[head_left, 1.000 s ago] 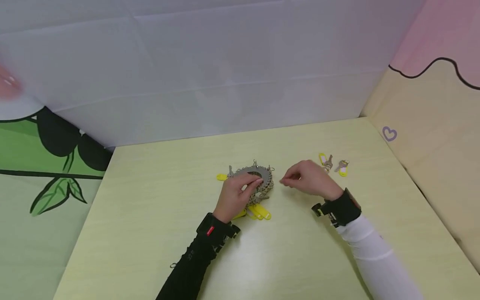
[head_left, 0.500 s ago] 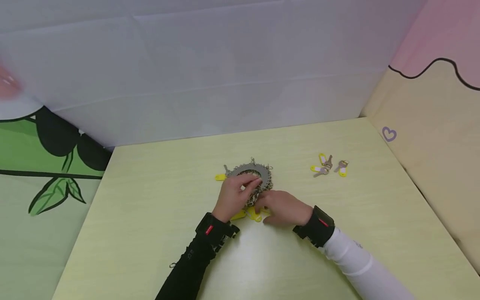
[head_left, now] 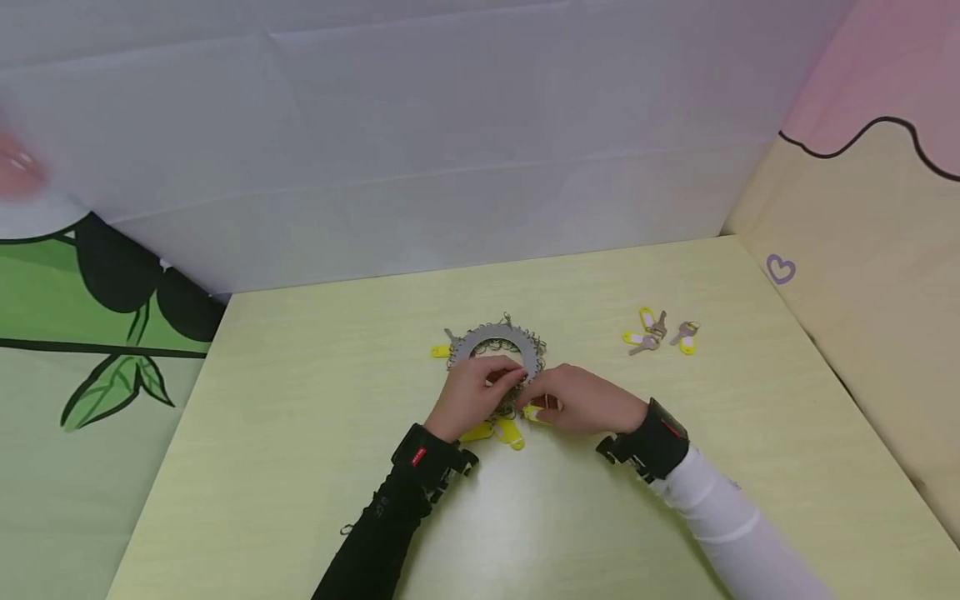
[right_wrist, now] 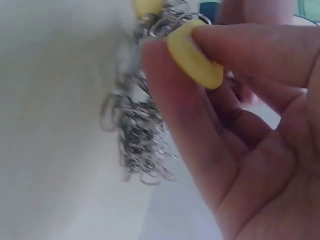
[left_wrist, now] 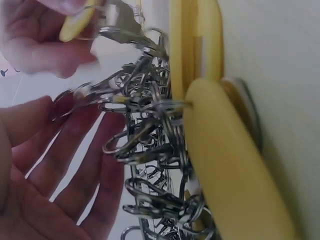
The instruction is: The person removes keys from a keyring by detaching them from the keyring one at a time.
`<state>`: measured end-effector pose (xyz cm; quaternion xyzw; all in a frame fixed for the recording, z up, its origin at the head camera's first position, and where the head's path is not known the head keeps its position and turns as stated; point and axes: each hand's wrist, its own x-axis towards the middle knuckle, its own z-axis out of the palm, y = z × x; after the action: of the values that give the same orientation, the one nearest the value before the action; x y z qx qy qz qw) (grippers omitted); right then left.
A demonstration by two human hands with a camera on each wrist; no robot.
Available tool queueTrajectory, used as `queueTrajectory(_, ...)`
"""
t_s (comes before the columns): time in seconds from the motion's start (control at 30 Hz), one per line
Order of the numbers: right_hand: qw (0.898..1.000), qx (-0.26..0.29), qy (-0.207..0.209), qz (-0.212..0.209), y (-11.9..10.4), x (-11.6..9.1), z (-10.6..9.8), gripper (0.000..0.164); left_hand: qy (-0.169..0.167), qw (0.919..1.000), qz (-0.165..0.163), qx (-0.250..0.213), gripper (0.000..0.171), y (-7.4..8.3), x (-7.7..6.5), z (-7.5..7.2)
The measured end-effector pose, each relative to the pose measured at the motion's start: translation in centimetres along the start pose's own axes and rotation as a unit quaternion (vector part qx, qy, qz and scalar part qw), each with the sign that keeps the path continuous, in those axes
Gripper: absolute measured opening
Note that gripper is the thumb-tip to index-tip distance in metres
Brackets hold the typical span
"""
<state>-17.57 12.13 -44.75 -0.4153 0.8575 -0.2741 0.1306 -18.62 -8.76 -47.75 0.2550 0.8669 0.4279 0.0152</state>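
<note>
A grey ring [head_left: 532,354] hung all round with metal snap hooks [left_wrist: 155,150] lies on the table, its near part hidden by the hands. With thumb and fingertip, my left hand [head_left: 472,398] pinches one of the hooks at the ring's near right side. My right hand [head_left: 588,400], close beside it, pinches a yellow key tag [right_wrist: 195,55] between thumb and finger. A key seems to hang by that tag in the left wrist view, though blurred. More yellow tags [head_left: 510,433] stick out from the ring's near side, and another yellow tag [head_left: 440,352] lies at its left.
On the light wooden table [head_left: 300,400], several loose keys with yellow tags [head_left: 647,340] lie back right of the ring. A pale cloth wall [head_left: 450,208] stands behind the table, and a cream-and-pink panel [head_left: 862,292] along its right.
My right hand came left and down from near the loose keys, leaving a tagged key there, reached the ring's near tags and now lifts one. The left hand stays at the ring.
</note>
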Motion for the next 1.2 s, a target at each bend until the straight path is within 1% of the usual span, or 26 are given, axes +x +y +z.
queueTrajectory(0.1, 1.0, 0.014, 0.001, 0.014, 0.1, -0.2, -0.8, 0.022, -0.022, 0.9997, -0.011, -0.002, 0.017, -0.1, 0.0, -0.1)
queueTrajectory(0.17, 0.999, 0.029, 0.014, 0.03, 0.1, -0.3, -1.3, 0.02, -0.04, 0.9992, -0.005, 0.0, 0.017, -0.2, 0.0, -0.1)
queueTrajectory(0.27, 0.997, 0.05, 0.046, 0.047, 0.4, -0.4, -1.9, 0.017, -0.076, 0.9965, 0.031, 0.017, 0.018, -0.3, 0.1, -0.1)
queueTrajectory(0.37, 0.994, 0.067, 0.072, 0.048, 0.5, -0.5, -2.3, 0.015, -0.108, 0.9911, 0.069, 0.036, 0.019, -0.3, 0.1, 0.0)
queueTrajectory(0.4, 0.994, 0.069, 0.077, 0.047, 0.6, -0.5, -2.4, 0.015, -0.114, 0.9897, 0.077, 0.041, 0.019, -0.3, 0.1, 0.1)
queueTrajectory(0.47, 0.993, 0.071, 0.083, 0.044, 0.7, -0.6, -2.6, 0.015, -0.116, 0.9892, 0.082, 0.037, 0.017, -0.4, 0.1, 0.2)
queueTrajectory(0.53, 0.993, 0.073, 0.087, 0.043, 0.8, -0.7, -2.9, 0.016, -0.105, 0.9913, 0.076, 0.025, 0.014, -0.4, 0.2, 0.3)
queueTrajectory(0.63, 0.991, 0.083, 0.087, 0.051, 1.1, -1.1, -3.4, 0.02, -0.078, 0.9946, 0.068, 0.0, 0.012, -0.5, 0.3, 0.3)
queueTrajectory(0.7, 0.99, 0.092, 0.087, 0.059, 1.2, -1.4, -3.8, 0.022, -0.06, 0.9957, 0.07, -0.003, 0.012, -0.5, 0.4, 0.2)
queueTrajectory(0.83, 0.989, 0.092, 0.096, 0.065, 1.6, -1.8, -4.4, 0.024, -0.036, 0.9968, 0.067, -0.023, 0.015, -0.3, 0.6, 0.2)
queueTrajectory(1.0, 0.987, 0.092, 0.122, 0.058, 1.8, -1.6, -4.3, 0.025, -0.004, 0.9964, 0.045, -0.072, 0.021, 0.0, 0.6, 0.2)
queueTrajectory(1.1, 0.983, 0.108, 0.137, 0.053, 1.7, -1.1, -3.5, 0.023, 0.025, 0.9959, 0.052, -0.07, 0.021, 0.2, 0.5, 0.2)
queueTrajectory(1.2, 0.981, 0.125, 0.141, 0.05, 1.5, -0.5, -2.3, 0.023, 0.057, 0.995, 0.067, -0.047, 0.017, 0.4, 0.3, 0.0)
